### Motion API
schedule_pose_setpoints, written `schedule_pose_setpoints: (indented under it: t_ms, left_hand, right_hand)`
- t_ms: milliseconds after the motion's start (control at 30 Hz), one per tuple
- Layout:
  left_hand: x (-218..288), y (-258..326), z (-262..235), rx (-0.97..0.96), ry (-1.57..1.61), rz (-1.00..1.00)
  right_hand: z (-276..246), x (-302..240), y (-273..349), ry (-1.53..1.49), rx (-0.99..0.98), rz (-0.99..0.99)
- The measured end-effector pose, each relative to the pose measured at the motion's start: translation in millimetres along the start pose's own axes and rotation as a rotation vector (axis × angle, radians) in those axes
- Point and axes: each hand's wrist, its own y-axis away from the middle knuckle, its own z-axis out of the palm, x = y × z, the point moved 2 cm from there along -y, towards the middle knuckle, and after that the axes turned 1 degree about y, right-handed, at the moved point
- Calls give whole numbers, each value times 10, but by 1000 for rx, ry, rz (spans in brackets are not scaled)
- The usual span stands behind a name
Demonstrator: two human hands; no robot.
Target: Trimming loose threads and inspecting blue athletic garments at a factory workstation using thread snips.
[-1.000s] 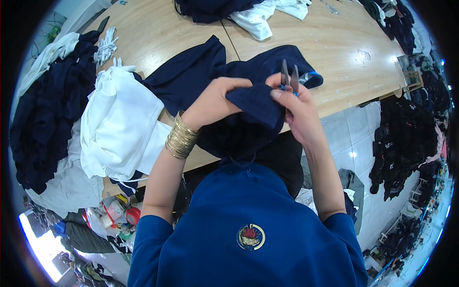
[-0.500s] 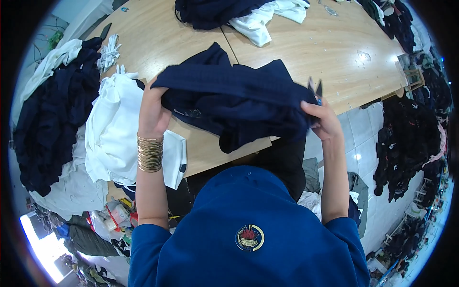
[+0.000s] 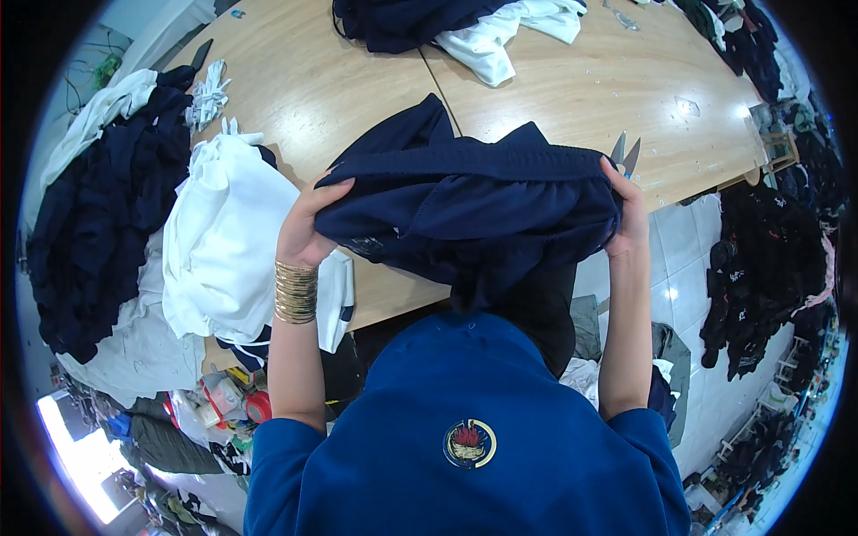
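1. Wooden table (image 3: 357,80) spreads wide, clothes heaped at its left edge.
2. Navy garment (image 3: 465,210) is stretched above the table's near edge between both hands.
3. Left hand (image 3: 304,228) grips its left end (bangles on wrist).
4. Right hand (image 3: 630,219) clutches the right end, plus small scissors (image 3: 626,154).

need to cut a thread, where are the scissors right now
In the head view the scissors are in the right hand, blades poking up above the stretched navy garment, over the wooden table.

I count two hands, left (image 3: 308,228) and right (image 3: 628,219), one navy garment (image 3: 465,205), one pair of scissors (image 3: 624,152), one stack of gold bangles (image 3: 296,292).
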Motion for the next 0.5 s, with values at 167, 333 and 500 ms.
schedule_pose_setpoints:
  t_ms: [167, 333, 500]
  left_hand:
    - [-200, -198, -29, 146, -439, 56]
    - [-419, -246, -42, 530, -1564, 864]
    - [-533, -138, 546, -46, -1457, 658]
  right_hand:
    - [-134, 84, -221, 1278, 223, -332]
    - [-15, 356, -87, 1712, 259, -782]
    - [167, 636, 72, 1592, -175, -726]
